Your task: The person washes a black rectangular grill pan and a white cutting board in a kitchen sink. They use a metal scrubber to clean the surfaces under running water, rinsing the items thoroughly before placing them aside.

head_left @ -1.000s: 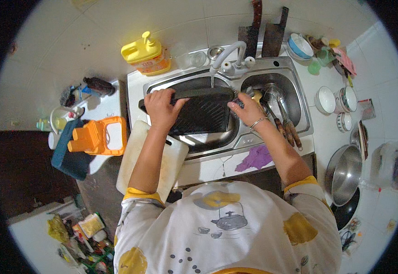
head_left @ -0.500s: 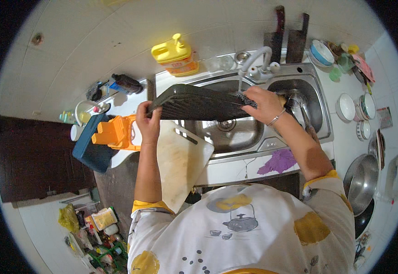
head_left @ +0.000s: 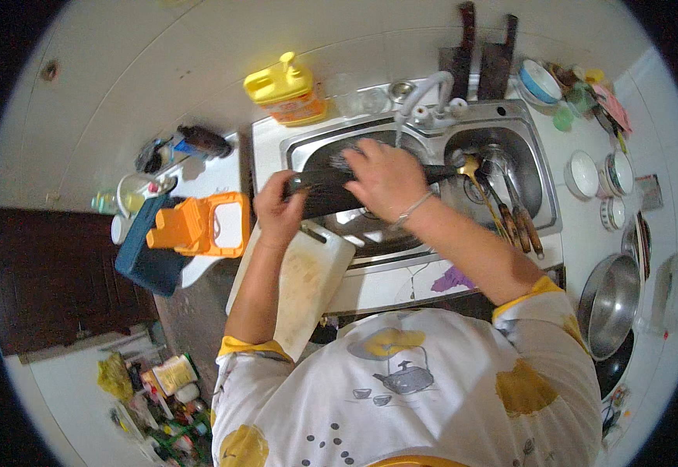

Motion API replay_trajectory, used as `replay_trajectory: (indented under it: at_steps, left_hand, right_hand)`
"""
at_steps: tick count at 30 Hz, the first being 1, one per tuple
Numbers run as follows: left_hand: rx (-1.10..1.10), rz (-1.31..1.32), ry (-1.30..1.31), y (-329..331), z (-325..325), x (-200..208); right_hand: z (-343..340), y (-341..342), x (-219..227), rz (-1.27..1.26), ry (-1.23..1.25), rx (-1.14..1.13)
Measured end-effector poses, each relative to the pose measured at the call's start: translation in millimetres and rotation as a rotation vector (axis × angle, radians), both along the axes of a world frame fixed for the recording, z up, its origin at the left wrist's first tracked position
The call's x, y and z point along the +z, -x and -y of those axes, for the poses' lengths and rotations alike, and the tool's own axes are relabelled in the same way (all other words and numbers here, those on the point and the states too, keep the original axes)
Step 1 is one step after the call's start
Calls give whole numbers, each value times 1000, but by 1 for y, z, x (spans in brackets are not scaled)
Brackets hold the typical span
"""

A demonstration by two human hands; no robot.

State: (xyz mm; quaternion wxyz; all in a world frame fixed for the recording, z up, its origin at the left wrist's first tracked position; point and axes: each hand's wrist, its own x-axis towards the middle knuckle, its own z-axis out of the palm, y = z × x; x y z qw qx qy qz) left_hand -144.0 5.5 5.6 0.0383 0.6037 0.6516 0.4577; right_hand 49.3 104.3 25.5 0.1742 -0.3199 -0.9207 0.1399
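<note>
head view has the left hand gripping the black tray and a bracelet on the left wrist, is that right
Not quite: the head view shows the bracelet on the right wrist. The left hand does grip the black tray.

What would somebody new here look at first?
Probably the bright yellow jug behind the sink, the orange plastic thing off to the left, and two cleavers standing by the wall. In the middle, the left hand grips a black pan over the sink, with the right hand in front of part of it.
</note>
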Motion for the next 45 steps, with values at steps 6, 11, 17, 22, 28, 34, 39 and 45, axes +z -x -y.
replay_trajectory:
  at_steps: [6, 11, 17, 22, 28, 34, 39, 45]
  left_hand:
    - [85, 243, -25, 5, 8, 8]
    - [134, 187, -92, 12, 24, 14]
    - [135, 150, -56, -5, 5, 5]
    - [164, 317, -98, 5, 9, 1]
    - [41, -103, -32, 25, -8, 7]
    - [-2, -81, 102, 21, -47, -6]
    - [55, -24, 67, 29, -56, -10]
    - [73, -60, 67, 31, -58, -12]
  right_hand:
    - [1, -5, -14, -196, -128, -116]
    - [-46, -74, -71, -155, -115, -286]
    - [7, -10, -25, -79, 167, -262]
    - [-3, -16, -36, -256, 7, -232]
    - [-61, -78, -155, -83, 423, -315]
    - [-114, -43, -199, -161, 573, -379]
    - [-112, -24, -156, -234, 575, -167]
    - [-30, 42, -72, -682, 221, -165]
